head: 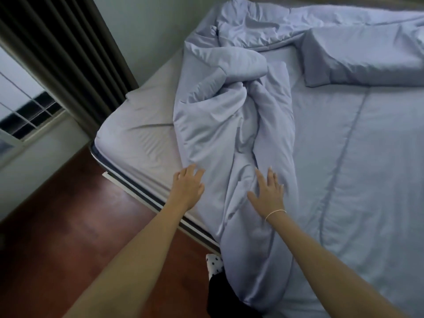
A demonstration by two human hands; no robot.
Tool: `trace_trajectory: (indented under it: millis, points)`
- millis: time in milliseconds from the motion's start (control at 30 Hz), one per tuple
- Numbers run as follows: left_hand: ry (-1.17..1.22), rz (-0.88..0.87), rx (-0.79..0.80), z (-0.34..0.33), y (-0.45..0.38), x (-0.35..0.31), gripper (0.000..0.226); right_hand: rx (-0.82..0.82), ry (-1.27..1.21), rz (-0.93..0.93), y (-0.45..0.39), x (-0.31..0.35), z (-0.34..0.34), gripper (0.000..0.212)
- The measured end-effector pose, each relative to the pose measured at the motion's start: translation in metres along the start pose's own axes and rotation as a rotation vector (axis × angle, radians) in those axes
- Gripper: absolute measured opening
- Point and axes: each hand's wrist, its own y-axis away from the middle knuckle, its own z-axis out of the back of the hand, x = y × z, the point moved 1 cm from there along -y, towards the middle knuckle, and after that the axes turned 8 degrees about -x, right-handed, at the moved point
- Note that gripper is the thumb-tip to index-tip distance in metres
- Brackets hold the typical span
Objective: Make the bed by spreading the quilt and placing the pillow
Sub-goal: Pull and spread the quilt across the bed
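A pale lilac quilt [231, 115] lies bunched in a long crumpled ridge down the left part of the bed, one end hanging over the near edge. The rest of it lies flat over the bed to the right. A matching pillow [367, 58] rests at the far right. My left hand [189, 188] hovers with fingers apart at the ridge's left edge, by the bare fitted sheet [142, 136]. My right hand [268, 191], a thin bracelet on its wrist, lies flat and open on the ridge.
The mattress corner [98, 143] points toward a dark pleated curtain [68, 49] and a barred window [20, 106]. Red-brown wooden floor [57, 226] runs along the bed's left side. A dotted white cloth [214, 263] and something black [220, 294] sit by the near edge.
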Motion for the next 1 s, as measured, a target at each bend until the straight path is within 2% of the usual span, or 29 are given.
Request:
trace_trajectory:
  millis: [233, 433, 467, 533, 600, 667, 700, 733, 767, 800, 867, 1000]
  points:
    - [0.033, -0.1, -0.098, 0.025, -0.089, 0.038, 0.048, 0.003, -0.012, -0.079, -0.052, 0.037, -0.007, 0.074]
    - [0.0, -0.192, -0.09, 0.028, -0.182, 0.036, 0.049, -0.227, 0.043, -0.283, -0.095, 0.022, 0.017, 0.087]
    - [-0.009, -0.23, -0.092, 0.026, -0.202, 0.032, 0.05, -0.229, 0.085, -0.317, -0.104, 0.016, 0.02, 0.092]
    - [-0.026, -0.283, -0.082, 0.019, -0.236, 0.027, 0.052, -0.129, 0.13, -0.309, -0.124, 0.002, 0.021, 0.099]
    - [-0.068, -0.336, -0.016, -0.001, -0.265, 0.026, 0.058, -0.056, -0.004, -0.351, -0.14, -0.016, 0.01, 0.098]
    - [-0.123, -0.382, 0.069, -0.026, -0.284, 0.034, 0.062, -0.075, -0.177, -0.461, -0.152, -0.026, -0.018, 0.075]
    - [-0.119, -0.39, 0.114, -0.038, -0.288, 0.043, 0.062, -0.087, -0.114, -0.454, -0.157, -0.028, -0.029, 0.063]
    - [-0.109, -0.4, 0.174, -0.05, -0.291, 0.057, 0.063, -0.241, -0.1, -0.439, -0.16, -0.01, -0.029, 0.061]
    - [-0.099, -0.421, 0.241, -0.06, -0.293, 0.074, 0.064, -0.223, -0.124, -0.486, -0.151, 0.003, -0.031, 0.067]
    - [-0.112, -0.446, 0.317, -0.065, -0.29, 0.096, 0.063, -0.075, -0.012, -0.444, -0.142, 0.021, -0.036, 0.076]
    - [-0.126, -0.443, 0.452, -0.069, -0.275, 0.142, 0.059, 0.162, -0.012, -0.406, -0.122, 0.056, -0.046, 0.081]
    - [-0.082, -0.387, 0.552, -0.052, -0.232, 0.236, 0.059, 0.181, -0.014, -0.435, -0.073, 0.115, -0.072, 0.073]
